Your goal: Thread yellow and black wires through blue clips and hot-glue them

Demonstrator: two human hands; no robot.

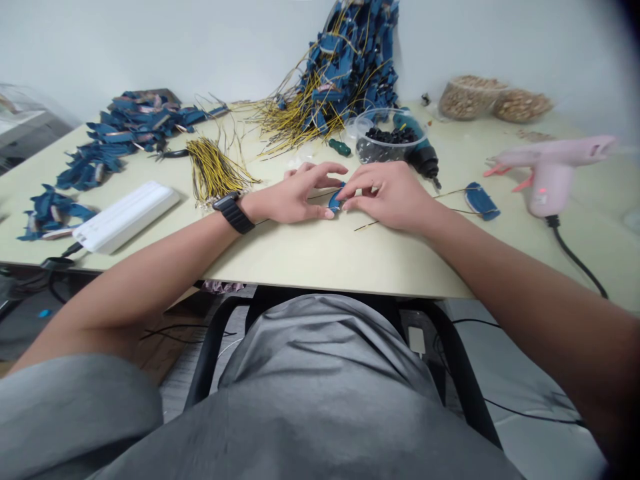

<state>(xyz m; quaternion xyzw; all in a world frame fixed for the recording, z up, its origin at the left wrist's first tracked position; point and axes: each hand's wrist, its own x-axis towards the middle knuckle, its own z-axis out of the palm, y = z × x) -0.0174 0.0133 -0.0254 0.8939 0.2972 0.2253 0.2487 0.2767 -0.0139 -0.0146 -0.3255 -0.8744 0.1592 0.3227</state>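
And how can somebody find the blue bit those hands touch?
On the pale table, find where the left hand and right hand nearly meet. The blue piece lies between them. Unlike the blue patch near the pink glue gun, this one has fingers on it.

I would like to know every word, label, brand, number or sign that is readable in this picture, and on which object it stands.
No text can be read with certainty.
Pink glue gun: faint marks near the red light, too small and blurred to read.
White oblong box: any print is too blurred to read.
Black wristwatch: no readable digits.
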